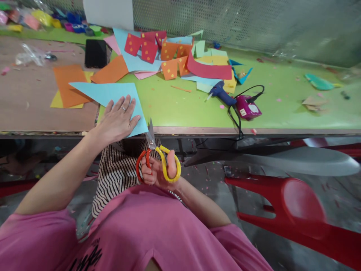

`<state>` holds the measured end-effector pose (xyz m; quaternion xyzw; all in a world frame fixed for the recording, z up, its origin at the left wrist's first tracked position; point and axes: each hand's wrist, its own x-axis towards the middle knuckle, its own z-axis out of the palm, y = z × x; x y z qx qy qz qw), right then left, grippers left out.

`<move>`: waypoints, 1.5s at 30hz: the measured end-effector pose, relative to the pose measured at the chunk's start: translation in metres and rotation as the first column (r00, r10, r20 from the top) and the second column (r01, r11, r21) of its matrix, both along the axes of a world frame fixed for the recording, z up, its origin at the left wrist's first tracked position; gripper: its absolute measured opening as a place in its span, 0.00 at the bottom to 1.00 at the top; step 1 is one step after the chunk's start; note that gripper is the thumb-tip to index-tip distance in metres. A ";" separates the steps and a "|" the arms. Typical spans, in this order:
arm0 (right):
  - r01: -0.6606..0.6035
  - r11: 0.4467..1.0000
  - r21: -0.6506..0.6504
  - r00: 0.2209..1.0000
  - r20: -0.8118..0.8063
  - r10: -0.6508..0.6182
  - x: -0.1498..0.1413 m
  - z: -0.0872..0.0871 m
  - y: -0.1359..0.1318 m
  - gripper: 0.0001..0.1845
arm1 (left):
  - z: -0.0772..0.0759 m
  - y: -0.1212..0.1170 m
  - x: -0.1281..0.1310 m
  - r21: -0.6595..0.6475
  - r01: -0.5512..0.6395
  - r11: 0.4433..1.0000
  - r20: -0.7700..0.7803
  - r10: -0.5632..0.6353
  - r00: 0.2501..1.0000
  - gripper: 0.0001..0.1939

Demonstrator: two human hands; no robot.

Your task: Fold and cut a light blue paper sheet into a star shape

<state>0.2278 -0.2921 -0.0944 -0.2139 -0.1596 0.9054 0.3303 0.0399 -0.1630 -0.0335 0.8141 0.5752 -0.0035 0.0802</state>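
My left hand [120, 118] lies flat with spread fingers on a light blue sheet of paper [115, 90], which has a long pointed corner toward the left. A ring shows on one finger. In my right hand [162, 171] I hold scissors [152, 141] with one red and one yellow handle loop. Their blades are parted and point up at the table's front edge, by the paper's lower right corner. Orange paper [69, 84] and a yellow sheet [55, 101] lie left of the blue sheet.
Red and orange cut strips [149, 51] lie on coloured paper at the back. A blue glue gun [222, 94] is beside a purple power adapter [246, 107] with a black cable. A dark phone [96, 53] lies at the back left. Red chairs [282, 199] stand at the right.
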 end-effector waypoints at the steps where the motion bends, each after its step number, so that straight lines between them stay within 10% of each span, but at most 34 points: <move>1: -0.001 1.000 -0.002 1.000 0.009 0.001 0.000 0.000 0.001 0.49 | 0.001 0.000 0.001 0.000 -0.002 1.000 -0.003 0.002 1.000 0.38; 45: -0.120 0.989 0.086 0.987 0.118 0.110 0.014 0.013 0.009 0.51 | 0.003 -0.009 -0.001 -0.008 0.041 0.999 0.044 -0.041 0.998 0.38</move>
